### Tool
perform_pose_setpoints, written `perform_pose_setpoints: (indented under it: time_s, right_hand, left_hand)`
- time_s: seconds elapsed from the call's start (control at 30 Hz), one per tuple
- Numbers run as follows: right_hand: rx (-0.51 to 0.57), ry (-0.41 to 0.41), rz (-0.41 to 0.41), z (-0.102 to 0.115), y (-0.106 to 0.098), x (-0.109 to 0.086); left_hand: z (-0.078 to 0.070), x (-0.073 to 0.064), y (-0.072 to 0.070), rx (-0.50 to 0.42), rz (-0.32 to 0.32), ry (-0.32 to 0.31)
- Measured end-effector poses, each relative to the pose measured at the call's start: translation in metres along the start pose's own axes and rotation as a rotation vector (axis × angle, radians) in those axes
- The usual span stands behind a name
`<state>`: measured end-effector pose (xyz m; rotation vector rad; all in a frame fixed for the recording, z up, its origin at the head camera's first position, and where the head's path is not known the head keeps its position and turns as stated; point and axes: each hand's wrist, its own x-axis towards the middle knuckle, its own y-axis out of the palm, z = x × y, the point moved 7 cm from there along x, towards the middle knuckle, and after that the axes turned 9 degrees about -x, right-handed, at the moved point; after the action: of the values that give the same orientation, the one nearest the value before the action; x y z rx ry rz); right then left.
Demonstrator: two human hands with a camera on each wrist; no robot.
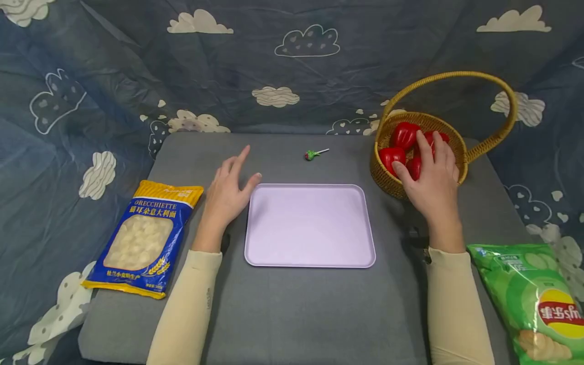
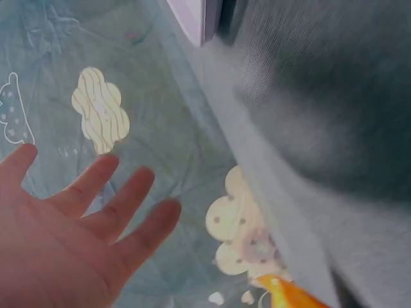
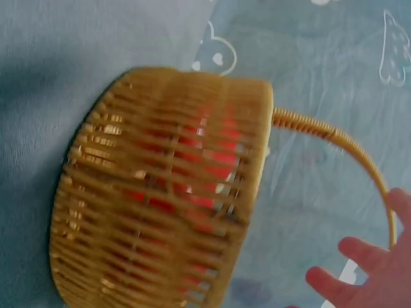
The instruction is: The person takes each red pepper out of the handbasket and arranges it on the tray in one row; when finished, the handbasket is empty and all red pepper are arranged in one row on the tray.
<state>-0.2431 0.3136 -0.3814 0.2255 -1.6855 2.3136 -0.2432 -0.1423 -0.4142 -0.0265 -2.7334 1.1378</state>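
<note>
My right hand (image 1: 433, 187) hovers over the near side of a wicker basket (image 1: 387, 178) with fingers spread. Inside lie several glossy red, rounded, lobed pieces that look like produce (image 1: 405, 136); the hand partly covers some of them. In the right wrist view the fingers (image 3: 363, 253) are apart from the basket wall (image 3: 148, 179), and red shows through the weave. Beside the left edge of a pale lilac tray (image 1: 310, 225), my left hand (image 1: 225, 195) is held with fingers loosely extended. Nothing lies in that palm (image 2: 58, 244) in the left wrist view.
A lollipop (image 1: 310, 155) with a green and red wrapper lies behind the tray. At the left is a blue and yellow orecchiette bag (image 1: 141, 238); at the right front, a green chip bag (image 1: 531, 299). The basket's tall handle (image 1: 513, 109) arches up and rightward.
</note>
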Motion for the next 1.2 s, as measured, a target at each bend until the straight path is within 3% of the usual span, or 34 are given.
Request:
perform_pose_setpoints:
  time_s: [0.2, 0.4, 0.63, 0.87, 1.2]
  right_hand:
    - [0.228, 0.036, -0.118, -0.027, -0.009, 0.004]
    - [0.386, 0.123, -0.083, -0.055, -0.006, 0.013]
    - [0.474, 0.227, 0.026, -0.076, 0.004, 0.025]
    - [0.451, 0.222, 0.159, -0.076, 0.016, 0.036]
    - [0.422, 0.276, 0.418, -0.079, 0.028, 0.046]
  left_hand:
    - [0.012, -0.018, 0.007, -0.143, 0.08, -0.091]
    - [0.029, -0.034, 0.015, -0.179, 0.162, -0.149]
    - [0.042, -0.047, 0.03, -0.205, 0.328, -0.248]
    - [0.05, -0.056, 0.039, -0.276, 0.494, -0.318]
    - [0.057, -0.062, 0.044, -0.359, 0.594, -0.392]
